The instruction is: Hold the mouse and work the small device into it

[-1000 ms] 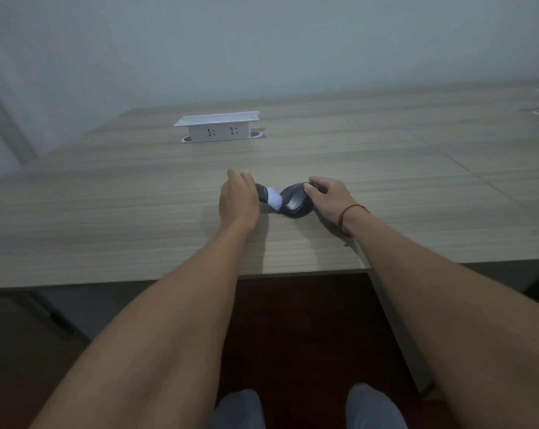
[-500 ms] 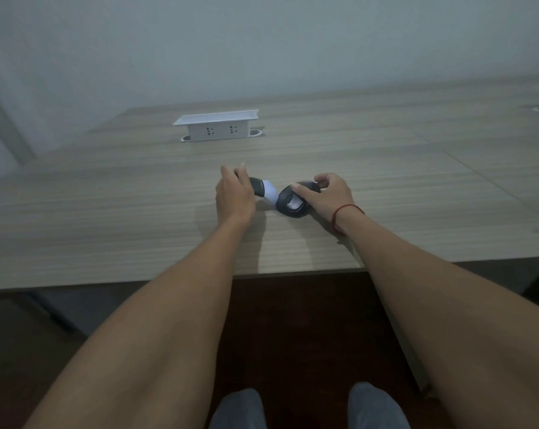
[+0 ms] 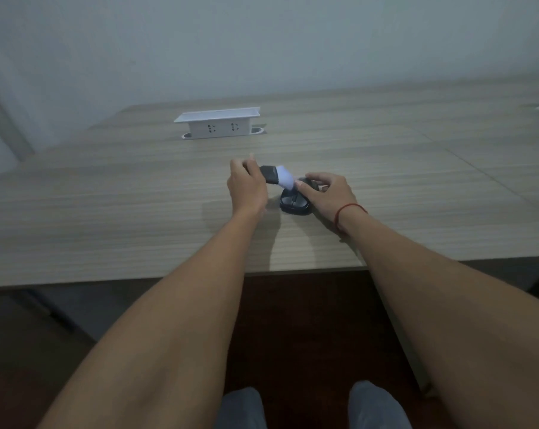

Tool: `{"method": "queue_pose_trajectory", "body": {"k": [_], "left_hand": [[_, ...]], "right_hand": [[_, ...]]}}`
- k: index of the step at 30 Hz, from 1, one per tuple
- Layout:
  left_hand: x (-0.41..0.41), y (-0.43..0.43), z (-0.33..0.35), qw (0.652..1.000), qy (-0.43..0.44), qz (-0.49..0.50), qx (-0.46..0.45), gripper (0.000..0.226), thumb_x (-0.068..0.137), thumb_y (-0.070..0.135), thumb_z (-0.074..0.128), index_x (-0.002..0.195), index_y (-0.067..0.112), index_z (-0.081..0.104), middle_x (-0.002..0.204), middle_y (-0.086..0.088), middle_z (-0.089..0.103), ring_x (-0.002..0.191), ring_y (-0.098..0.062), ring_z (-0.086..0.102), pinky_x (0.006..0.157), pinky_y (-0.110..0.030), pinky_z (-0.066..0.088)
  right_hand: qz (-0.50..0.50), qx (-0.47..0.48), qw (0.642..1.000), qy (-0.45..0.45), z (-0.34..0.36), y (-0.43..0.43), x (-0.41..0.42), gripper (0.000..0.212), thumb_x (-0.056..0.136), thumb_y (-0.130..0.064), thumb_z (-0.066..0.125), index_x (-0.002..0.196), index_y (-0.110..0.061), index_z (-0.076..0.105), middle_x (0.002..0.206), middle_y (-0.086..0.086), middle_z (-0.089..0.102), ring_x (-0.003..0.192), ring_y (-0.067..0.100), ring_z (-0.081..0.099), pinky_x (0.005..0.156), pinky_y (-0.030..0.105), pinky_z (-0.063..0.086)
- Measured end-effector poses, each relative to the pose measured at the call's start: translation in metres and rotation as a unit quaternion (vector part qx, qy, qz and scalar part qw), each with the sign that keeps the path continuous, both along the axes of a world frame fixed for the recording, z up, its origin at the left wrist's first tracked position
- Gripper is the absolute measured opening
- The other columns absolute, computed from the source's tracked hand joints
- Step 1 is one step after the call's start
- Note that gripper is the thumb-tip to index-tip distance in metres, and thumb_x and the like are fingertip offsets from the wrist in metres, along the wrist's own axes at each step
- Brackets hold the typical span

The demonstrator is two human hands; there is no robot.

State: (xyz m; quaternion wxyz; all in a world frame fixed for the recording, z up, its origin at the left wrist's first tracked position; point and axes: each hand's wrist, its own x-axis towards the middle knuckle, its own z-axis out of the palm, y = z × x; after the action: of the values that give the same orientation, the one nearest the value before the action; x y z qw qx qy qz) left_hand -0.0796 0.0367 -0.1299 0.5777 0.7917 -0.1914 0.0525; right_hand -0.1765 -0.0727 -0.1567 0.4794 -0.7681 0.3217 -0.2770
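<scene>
My left grip (image 3: 246, 184) hides the handle of the brush (image 3: 279, 176), so I cannot tell how my fingers lie round it. My right grip (image 3: 327, 193) covers the far side of the mouse (image 3: 294, 204). The bench (image 3: 107, 212) runs off both side edges.
</scene>
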Motion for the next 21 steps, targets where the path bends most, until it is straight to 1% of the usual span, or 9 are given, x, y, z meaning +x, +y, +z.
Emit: {"method": "queue_pose_trajectory", "body": {"k": [3,5,7,10,12,15,17,18,21], "left_hand": [[-0.004,-0.003,-0.006,0.999,-0.005,-0.013,0.043,0.029,0.103,0.032,0.033,0.094,0.007,0.044,0.091,-0.008,0.051,0.081,-0.023,0.046,0.066,-0.024,0.029],[-0.001,0.0,-0.01,0.998,0.002,0.006,0.066,0.035,0.103,0.032,0.032,0.104,0.002,0.049,0.097,-0.014,0.056,0.086,-0.029,0.052,0.069,-0.031,0.034],[0.002,0.002,-0.01,0.998,-0.01,0.018,0.053,0.037,0.103,0.032,0.032,0.106,-0.001,0.049,0.105,-0.02,0.06,0.095,-0.035,0.057,0.073,-0.036,0.038],[-0.001,-0.001,0.0,1.0,-0.02,0.005,-0.004,0.029,0.103,0.031,0.032,0.092,0.006,0.043,0.091,-0.016,0.055,0.086,-0.03,0.053,0.069,-0.033,0.036],[-0.005,-0.004,0.004,1.0,-0.019,-0.015,-0.013,0.027,0.103,0.03,0.033,0.091,0.008,0.042,0.086,-0.01,0.051,0.08,-0.025,0.049,0.068,-0.03,0.033],[-0.008,-0.007,-0.003,0.998,-0.024,-0.03,0.039,0.034,0.103,0.03,0.032,0.101,0.001,0.05,0.097,-0.019,0.059,0.09,-0.031,0.054,0.07,-0.03,0.033],[-0.003,-0.005,-0.009,0.999,0.012,0.003,0.045,0.039,0.103,0.029,0.031,0.11,-0.004,0.05,0.109,-0.023,0.06,0.092,-0.032,0.053,0.071,-0.031,0.032],[0.0,-0.003,-0.009,0.999,0.024,0.018,0.041,0.038,0.103,0.029,0.031,0.109,-0.004,0.05,0.11,-0.022,0.06,0.091,-0.031,0.053,0.071,-0.031,0.032],[0.005,-0.002,-0.002,1.0,0.014,0.022,0.009,0.029,0.104,0.029,0.031,0.093,0.005,0.043,0.092,-0.014,0.057,0.082,-0.025,0.049,0.068,-0.03,0.033]], "right_hand": [[0.017,0.003,1.0,0.002,0.003,-0.001,-0.003,0.072,0.058,-0.064,0.067,0.12,-0.028,0.063,0.12,-0.002,0.067,0.111,0.018,0.062,0.1,0.042,0.049],[0.043,0.002,0.999,0.007,0.008,-0.001,-0.004,0.064,0.076,-0.045,0.069,0.131,-0.015,0.055,0.131,0.005,0.061,0.119,0.02,0.058,0.106,0.037,0.044],[0.056,0.002,0.998,0.016,0.009,-0.005,-0.005,0.057,0.085,-0.033,0.066,0.133,-0.006,0.052,0.134,0.009,0.058,0.123,0.021,0.055,0.107,0.031,0.041],[0.057,0.0,0.998,0.012,0.008,-0.005,-0.004,0.049,0.086,-0.031,0.065,0.127,-0.006,0.058,0.129,0.01,0.062,0.12,0.02,0.057,0.107,0.033,0.043],[0.06,0.008,0.998,0.003,0.007,-0.004,-0.004,0.047,0.086,-0.029,0.065,0.127,-0.006,0.059,0.128,0.01,0.062,0.118,0.02,0.058,0.106,0.034,0.043],[0.063,0.006,0.998,-0.005,0.007,-0.004,-0.003,0.046,0.087,-0.027,0.064,0.127,-0.005,0.059,0.128,0.01,0.063,0.117,0.019,0.059,0.106,0.031,0.044],[0.07,0.0,0.998,0.003,0.008,-0.004,-0.004,0.043,0.089,-0.025,0.062,0.127,-0.004,0.059,0.128,0.01,0.062,0.118,0.019,0.058,0.104,0.025,0.042],[0.073,-0.003,0.997,0.005,0.009,-0.004,-0.004,0.042,0.09,-0.023,0.061,0.127,-0.004,0.059,0.129,0.011,0.062,0.12,0.019,0.058,0.102,0.023,0.041],[0.076,-0.018,0.997,0.007,0.011,-0.004,-0.005,0.038,0.092,-0.019,0.057,0.125,-0.002,0.06,0.131,0.011,0.061,0.123,0.019,0.055,0.096,0.016,0.037]]}}
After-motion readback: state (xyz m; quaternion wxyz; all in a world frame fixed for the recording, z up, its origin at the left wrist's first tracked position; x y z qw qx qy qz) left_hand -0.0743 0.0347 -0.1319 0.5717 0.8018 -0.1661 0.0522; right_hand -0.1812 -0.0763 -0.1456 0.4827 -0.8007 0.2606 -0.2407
